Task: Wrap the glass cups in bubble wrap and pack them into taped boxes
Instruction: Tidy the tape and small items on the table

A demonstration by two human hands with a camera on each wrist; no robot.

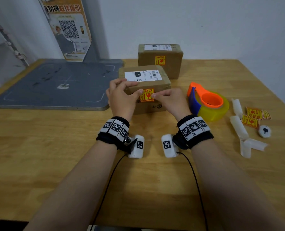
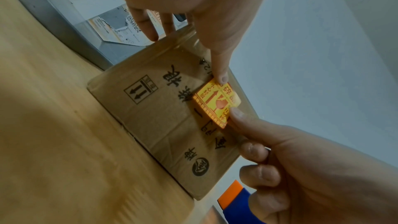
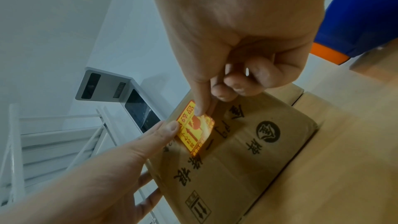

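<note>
A taped cardboard box with a white shipping label stands mid-table; its printed front faces me. An orange-and-yellow fragile sticker lies on that front near the top edge, partly lifted at one side. My left hand rests its fingers on the box top while its thumb presses the sticker's left edge. My right hand has its fingers curled and pinches the sticker's right edge under the thumb. A second taped box stands behind. No glass cup or bubble wrap shows.
An orange and blue tape dispenser with yellowish tape sits right of the box. Farther right lie spare fragile stickers, white backing strips and a small white round object. A grey mat covers the table's left rear.
</note>
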